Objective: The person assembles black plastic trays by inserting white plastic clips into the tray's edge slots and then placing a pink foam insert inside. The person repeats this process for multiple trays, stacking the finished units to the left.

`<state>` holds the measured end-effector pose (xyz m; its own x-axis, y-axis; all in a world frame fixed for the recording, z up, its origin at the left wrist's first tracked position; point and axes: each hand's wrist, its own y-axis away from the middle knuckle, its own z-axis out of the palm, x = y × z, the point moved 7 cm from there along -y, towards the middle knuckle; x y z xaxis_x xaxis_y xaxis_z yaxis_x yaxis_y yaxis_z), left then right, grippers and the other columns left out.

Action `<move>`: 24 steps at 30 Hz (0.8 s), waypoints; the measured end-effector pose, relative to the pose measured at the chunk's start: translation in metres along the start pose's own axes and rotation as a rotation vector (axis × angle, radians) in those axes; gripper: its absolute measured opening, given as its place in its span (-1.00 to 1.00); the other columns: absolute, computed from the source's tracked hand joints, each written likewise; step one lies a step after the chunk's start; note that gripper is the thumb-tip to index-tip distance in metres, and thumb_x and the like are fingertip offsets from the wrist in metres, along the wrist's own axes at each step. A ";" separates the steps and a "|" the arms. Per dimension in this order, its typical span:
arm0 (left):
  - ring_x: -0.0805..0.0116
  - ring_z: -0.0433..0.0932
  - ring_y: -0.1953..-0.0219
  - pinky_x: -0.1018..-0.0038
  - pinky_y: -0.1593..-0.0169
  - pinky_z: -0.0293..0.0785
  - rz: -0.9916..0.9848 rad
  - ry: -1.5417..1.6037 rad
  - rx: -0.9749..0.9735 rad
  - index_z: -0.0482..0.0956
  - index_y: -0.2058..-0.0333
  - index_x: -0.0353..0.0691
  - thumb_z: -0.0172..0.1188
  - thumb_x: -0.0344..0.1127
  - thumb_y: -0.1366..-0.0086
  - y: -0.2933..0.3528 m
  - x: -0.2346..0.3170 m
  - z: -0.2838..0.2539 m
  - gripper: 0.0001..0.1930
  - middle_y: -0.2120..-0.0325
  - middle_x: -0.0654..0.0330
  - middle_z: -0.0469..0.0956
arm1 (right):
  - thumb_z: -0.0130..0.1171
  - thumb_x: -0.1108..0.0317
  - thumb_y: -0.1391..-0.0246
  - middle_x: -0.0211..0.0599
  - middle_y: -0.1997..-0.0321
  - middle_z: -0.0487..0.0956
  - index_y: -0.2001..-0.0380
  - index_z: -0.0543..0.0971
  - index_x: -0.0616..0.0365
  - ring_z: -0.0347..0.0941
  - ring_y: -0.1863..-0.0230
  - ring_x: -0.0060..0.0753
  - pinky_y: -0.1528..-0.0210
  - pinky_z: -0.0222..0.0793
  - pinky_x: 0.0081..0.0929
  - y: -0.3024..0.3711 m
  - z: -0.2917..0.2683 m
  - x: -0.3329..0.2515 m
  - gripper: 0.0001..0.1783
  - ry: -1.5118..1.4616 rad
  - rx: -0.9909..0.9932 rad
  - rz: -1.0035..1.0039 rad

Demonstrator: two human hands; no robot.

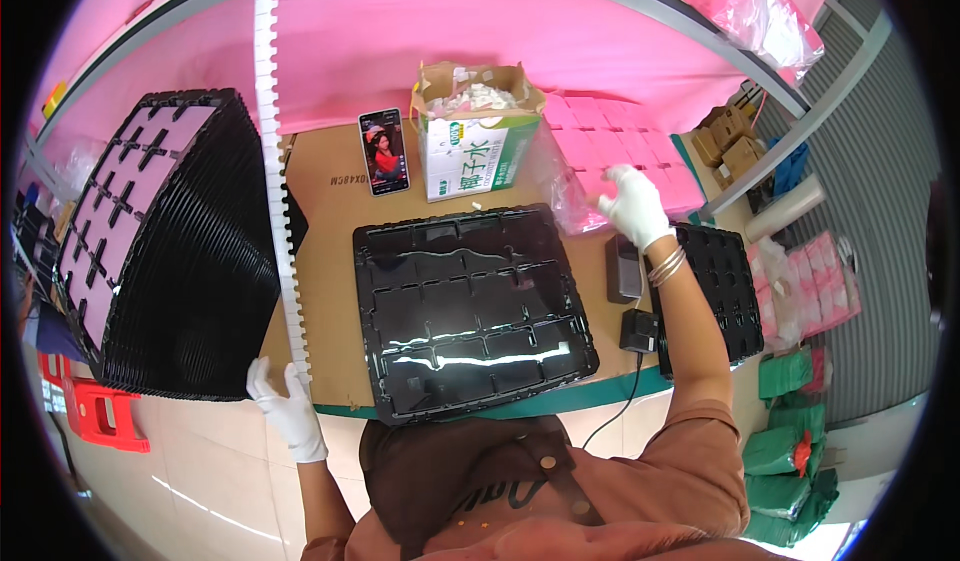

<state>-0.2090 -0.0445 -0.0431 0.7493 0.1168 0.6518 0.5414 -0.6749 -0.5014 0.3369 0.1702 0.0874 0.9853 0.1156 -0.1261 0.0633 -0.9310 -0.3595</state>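
A black plastic compartment tray [470, 306] lies flat on the cardboard-covered table in front of me. My left hand [288, 413], in a white glove, is at the table's front edge, beside the lower corner of a tall stack of black trays [200, 251]. Its fingers are apart and nothing shows in them. Over the near edge of the pink packs [625, 146] is my right hand [635, 207], also gloved, with fingers spread. Clear plastic film [565, 186] lies just left of it. Whether the right fingertips touch the packs I cannot tell.
An opened carton [475, 146] full of small white pieces stands at the back, with a propped phone [384, 151] beside it. A white notched strip [268, 111] rises at left. A dark box [624, 269], a black adapter [639, 330] with cable, and another black tray [720, 291] sit right.
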 end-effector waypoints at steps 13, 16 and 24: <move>0.20 0.44 -0.09 0.34 -0.19 0.38 0.014 0.581 -0.394 0.49 0.06 -0.32 0.26 -0.49 -0.23 0.011 0.122 0.056 -0.70 -0.08 0.04 0.38 | 0.19 0.29 -0.02 0.00 0.31 0.64 0.35 0.67 0.20 0.58 0.22 0.00 0.10 0.46 -0.18 0.015 0.022 0.029 -0.78 -0.213 -0.012 0.228; 0.28 0.50 -0.02 0.41 -0.12 0.45 0.013 0.593 -0.501 0.53 0.12 -0.35 0.27 -0.45 -0.24 0.006 0.141 0.067 -0.76 -0.03 0.05 0.43 | 0.19 0.31 -0.02 -0.03 0.35 0.65 0.36 0.68 0.22 0.59 0.29 -0.10 0.15 0.46 -0.24 0.011 0.034 0.051 -0.79 -0.344 0.004 0.294; 0.34 0.57 0.04 0.44 -0.04 0.47 -0.423 0.911 -1.067 0.54 0.11 -0.27 0.18 -0.21 -0.36 0.038 0.184 0.134 -0.74 0.12 0.15 0.57 | 0.24 0.35 -0.02 -0.34 0.46 0.62 0.36 0.68 0.29 0.51 0.42 -0.46 0.34 0.41 -0.45 -0.013 0.072 0.083 -0.79 -0.742 -0.270 0.332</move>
<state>0.0009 0.0489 -0.0185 -0.1042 0.2215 0.9696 -0.1817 -0.9627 0.2004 0.4066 0.2168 0.0144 0.6061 -0.0691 -0.7924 -0.0816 -0.9964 0.0244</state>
